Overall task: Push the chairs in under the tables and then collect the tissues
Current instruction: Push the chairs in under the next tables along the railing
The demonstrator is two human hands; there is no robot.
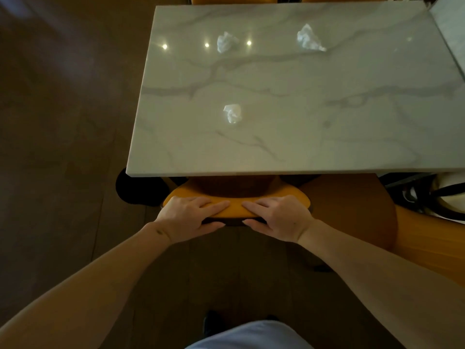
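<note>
Left hand (187, 215) and right hand (278, 216) each grip the top edge of the yellow chair backrest (235, 207), fingers over it and thumbs beneath, the seat tucked under the marble table (314, 147), on which 3 crumpled tissues (232, 113) lie apart.

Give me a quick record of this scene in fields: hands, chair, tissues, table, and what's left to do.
left hand: grips the chair back
right hand: grips the same chair back
chair: yellow, seat already under the table edge
tissues: three crumpled, far left, far right, near
table: white marble top
second chair: to the right, partly out
left to do: tissues not yet collected
</note>
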